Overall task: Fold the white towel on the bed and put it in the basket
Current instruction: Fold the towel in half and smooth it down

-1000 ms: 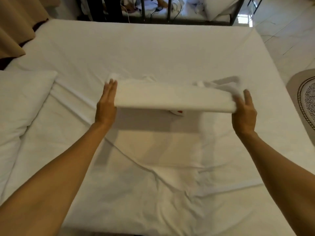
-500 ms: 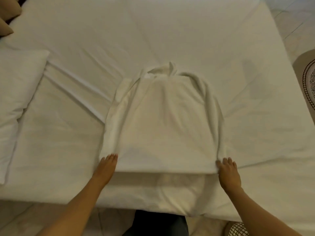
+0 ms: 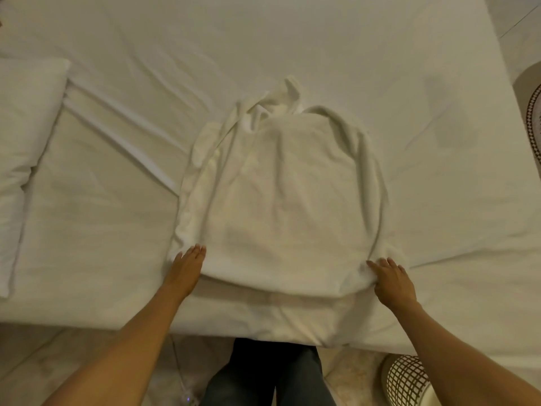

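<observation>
The white towel point(image 3: 281, 200) lies folded over on the white bed point(image 3: 380, 54), its near edge close to the mattress front and its far end bunched into a ridge. My left hand point(image 3: 187, 266) rests on the towel's near-left corner, fingers straight and together on top, thumb hidden beneath the cloth. At the near-right corner my right hand point(image 3: 392, 281) has its fingers spread, with the cloth bunched under them. A lattice-patterned basket point(image 3: 407, 379) stands on the floor at the lower right, partly hidden behind my right forearm.
A white pillow point(image 3: 26, 127) lies at the bed's left side. Diagonal creases cross the sheet left of the towel. My legs point(image 3: 263, 376) stand against the bed's front edge. A patterned rug point(image 3: 534, 118) shows on the floor at the right edge.
Both hands carried the raised towel edge toward me and laid it down, folding the towel over itself. The hands now rest low on its near corners, and the view has tilted down.
</observation>
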`<state>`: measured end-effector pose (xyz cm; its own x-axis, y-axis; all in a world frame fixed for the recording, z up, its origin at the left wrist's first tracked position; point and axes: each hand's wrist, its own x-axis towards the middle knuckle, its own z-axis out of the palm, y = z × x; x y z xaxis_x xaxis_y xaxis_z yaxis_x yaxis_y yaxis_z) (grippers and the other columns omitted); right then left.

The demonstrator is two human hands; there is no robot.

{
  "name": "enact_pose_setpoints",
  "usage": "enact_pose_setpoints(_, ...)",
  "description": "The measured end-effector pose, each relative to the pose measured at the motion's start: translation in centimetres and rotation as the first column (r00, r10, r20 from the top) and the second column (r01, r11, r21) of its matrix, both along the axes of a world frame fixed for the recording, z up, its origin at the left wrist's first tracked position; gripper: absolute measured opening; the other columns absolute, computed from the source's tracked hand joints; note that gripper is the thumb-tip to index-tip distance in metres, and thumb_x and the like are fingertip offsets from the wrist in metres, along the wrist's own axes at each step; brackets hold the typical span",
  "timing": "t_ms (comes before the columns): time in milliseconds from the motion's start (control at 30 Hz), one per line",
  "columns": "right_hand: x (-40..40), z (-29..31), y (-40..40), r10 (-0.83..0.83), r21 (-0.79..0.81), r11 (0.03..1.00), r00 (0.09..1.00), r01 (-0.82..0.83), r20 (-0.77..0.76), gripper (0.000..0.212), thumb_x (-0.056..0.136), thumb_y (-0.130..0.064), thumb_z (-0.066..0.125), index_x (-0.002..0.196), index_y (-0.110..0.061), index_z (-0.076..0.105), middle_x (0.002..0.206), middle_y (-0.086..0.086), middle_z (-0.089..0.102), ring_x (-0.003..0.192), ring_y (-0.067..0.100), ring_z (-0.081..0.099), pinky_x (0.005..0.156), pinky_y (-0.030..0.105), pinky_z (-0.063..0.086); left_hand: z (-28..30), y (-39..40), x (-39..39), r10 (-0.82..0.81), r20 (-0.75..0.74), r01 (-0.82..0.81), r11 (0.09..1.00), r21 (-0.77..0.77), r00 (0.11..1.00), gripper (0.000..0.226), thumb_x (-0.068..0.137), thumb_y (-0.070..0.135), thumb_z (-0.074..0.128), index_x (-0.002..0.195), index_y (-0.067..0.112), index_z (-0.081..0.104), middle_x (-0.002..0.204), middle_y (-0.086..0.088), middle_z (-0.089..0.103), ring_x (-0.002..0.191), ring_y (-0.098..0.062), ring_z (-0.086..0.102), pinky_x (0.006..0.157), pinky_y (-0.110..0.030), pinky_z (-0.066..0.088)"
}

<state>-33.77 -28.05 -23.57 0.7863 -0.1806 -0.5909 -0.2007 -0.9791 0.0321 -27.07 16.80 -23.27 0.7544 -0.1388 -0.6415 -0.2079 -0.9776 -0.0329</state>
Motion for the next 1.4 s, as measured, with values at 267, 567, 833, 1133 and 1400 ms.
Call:
enact_pose_setpoints(267, 4.7, 3.5, -2.7, -0.028, -0.135, 0.99, 0.996, 0.039, 0.084, 0.039, 0.077, -0.002, 0.049, 0.106, -0.022, 0.066, 0.097, 0.002, 0.072, 0.091, 0.025, 0.066, 0.076, 0.028, 0.04, 1.2, 2.9, 4.4, 0.224, 0.065, -0.218, 0.972, -0.092, 0.972, 0.047, 0.093, -0.003, 0.038, 0.136, 0.011, 0.049, 0.136, -0.019, 0.052, 0.119, -0.033, 0.054, 0.096, -0.036, 0.042)
enact_pose_setpoints(567, 18.5, 6.8, -5.6, -0.027, -0.097, 0.993, 0.912, 0.073, 0.41, 0.039, 0.073, 0.005, 0.053, 0.105, -0.011, 0.068, 0.091, 0.016, 0.071, 0.08, 0.036, 0.066, 0.078, 0.037, 0.045, 6.0, 2.2, 18.5, 0.267, 0.345, -0.215, 0.959, -0.184, 0.9, 0.03, 0.085, -0.002, 0.048, 0.101, 0.01, 0.07, 0.103, -0.022, 0.068, 0.094, -0.038, 0.064, 0.076, -0.04, 0.05)
enact_pose_setpoints(833, 33.3, 8.7, -7.0, 0.016, -0.103, 0.994, 0.849, 0.046, 0.528, 0.035, 0.076, 0.005, 0.05, 0.105, -0.007, 0.065, 0.093, 0.017, 0.068, 0.078, 0.039, 0.062, 0.073, 0.037, 0.043, 8.5, -0.6, 32.8, 0.378, 0.495, -0.247, 0.918, -0.31, 0.782, 0.03, 0.083, -0.009, 0.046, 0.098, 0.0, 0.07, 0.098, -0.029, 0.066, 0.092, -0.045, 0.062, 0.074, -0.042, 0.05)
enact_pose_setpoints(1133, 44.1, 4.4, -5.6, -0.006, -0.125, 0.986, 0.772, 0.111, 0.635, 0.051, 0.081, 0.002, 0.049, 0.131, -0.006, 0.046, 0.125, 0.024, 0.055, 0.116, 0.039, 0.051, 0.108, 0.048, 0.025, 5.1, -5.5, 45.0, 0.575, 0.553, -0.337, 0.812, -0.477, 0.603, 0.039, 0.09, -0.012, 0.037, 0.125, -0.007, 0.053, 0.127, -0.032, 0.054, 0.115, -0.044, 0.054, 0.092, -0.045, 0.046)
enact_pose_setpoints(1400, 41.8, -4.6, 0.7, 0.058, 0.133, 0.987, 0.972, -0.09, 0.228, 0.054, 0.1, -0.042, 0.017, 0.151, -0.03, 0.003, 0.161, 0.005, -0.003, 0.148, 0.023, 0.001, 0.118, 0.045, 0.004, -6.1, -10.2, 40.0, 0.17, 0.126, -0.133, 0.956, -0.261, 0.977, 0.059, 0.103, 0.038, 0.024, 0.153, 0.018, 0.002, 0.162, -0.005, -0.004, 0.15, -0.02, 0.002, 0.12, -0.043, 0.009)
